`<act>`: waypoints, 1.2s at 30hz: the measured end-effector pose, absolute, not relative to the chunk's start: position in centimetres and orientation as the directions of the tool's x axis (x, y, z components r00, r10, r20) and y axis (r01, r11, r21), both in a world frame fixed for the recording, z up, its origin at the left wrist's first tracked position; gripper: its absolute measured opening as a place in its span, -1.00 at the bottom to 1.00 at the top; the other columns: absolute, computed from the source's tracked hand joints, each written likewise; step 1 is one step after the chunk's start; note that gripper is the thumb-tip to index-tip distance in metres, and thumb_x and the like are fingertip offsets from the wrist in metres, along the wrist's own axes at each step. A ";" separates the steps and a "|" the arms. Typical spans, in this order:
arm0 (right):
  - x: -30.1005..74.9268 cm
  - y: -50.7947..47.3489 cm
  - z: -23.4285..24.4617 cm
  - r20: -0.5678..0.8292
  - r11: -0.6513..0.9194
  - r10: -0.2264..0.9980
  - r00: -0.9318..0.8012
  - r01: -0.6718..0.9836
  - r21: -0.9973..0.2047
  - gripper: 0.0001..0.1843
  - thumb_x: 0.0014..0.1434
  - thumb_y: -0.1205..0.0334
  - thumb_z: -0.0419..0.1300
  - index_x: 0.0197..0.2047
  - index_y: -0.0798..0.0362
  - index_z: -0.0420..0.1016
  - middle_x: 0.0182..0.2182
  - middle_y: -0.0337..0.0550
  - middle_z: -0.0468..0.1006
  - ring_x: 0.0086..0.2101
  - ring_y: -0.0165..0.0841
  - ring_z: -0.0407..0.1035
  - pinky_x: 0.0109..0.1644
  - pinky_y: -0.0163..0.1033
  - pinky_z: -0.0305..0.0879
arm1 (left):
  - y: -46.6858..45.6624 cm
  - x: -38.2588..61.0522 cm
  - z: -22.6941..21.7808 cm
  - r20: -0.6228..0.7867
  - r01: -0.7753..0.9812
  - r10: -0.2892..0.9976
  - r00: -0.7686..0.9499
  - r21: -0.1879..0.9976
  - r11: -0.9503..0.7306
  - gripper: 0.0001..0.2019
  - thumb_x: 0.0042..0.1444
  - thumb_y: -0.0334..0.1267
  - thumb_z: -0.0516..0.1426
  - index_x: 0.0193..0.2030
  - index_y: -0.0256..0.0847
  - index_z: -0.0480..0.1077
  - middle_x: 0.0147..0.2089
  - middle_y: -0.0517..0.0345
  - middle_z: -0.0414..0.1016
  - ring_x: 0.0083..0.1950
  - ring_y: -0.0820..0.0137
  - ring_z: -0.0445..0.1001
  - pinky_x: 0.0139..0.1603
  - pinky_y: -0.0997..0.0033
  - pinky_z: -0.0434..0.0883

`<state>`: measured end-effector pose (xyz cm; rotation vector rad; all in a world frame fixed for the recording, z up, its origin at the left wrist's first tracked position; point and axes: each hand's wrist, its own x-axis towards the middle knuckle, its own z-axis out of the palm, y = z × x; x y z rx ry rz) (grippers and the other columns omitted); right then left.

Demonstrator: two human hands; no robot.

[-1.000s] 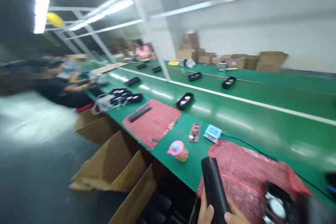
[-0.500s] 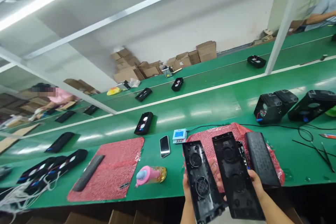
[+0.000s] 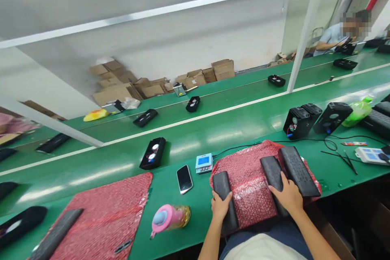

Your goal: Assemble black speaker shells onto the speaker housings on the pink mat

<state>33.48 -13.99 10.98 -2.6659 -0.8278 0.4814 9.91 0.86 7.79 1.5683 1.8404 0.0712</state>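
My left hand (image 3: 219,206) grips a black plastic speaker shell (image 3: 222,183), thumb on one long side and fingers on the other. That shell lies outer face up along the left edge of a pink bubble-wrap sheet (image 3: 250,195). Toward the sheet's right side, my right hand (image 3: 288,195) is closed over a second black speaker shell (image 3: 270,168), also outer face up. Close beside it, a third black piece (image 3: 297,170) with a patterned top rests on the wrap. The undersides of all three are hidden.
Left of the wrap are a phone (image 3: 184,179), a small blue-screened device (image 3: 204,163) and a pink-lidded bottle (image 3: 170,217). Open speaker housings (image 3: 300,122) stand at right, near tweezers (image 3: 350,162) and a power strip (image 3: 371,155). Another person (image 3: 332,40) works at far right.
Both shells were held up with their hollow insides showing. Now they lie outer face up on the bubble wrap, farther apart, with a hand on each. The view has swung right.
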 end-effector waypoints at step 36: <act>31.7 -13.7 12.0 -0.134 -0.738 0.495 0.859 0.334 -0.587 -0.11 -0.05 -0.14 0.11 0.24 0.23 0.06 0.02 0.21 0.30 0.04 0.00 0.17 0.09 0.04 0.11 | -0.2 6.6 3.6 -0.146 0.944 0.946 0.290 0.206 -0.258 -0.28 -0.02 -0.03 0.11 0.29 -0.05 0.00 0.25 -0.13 0.00 0.17 0.04 0.15 0.11 0.12 0.18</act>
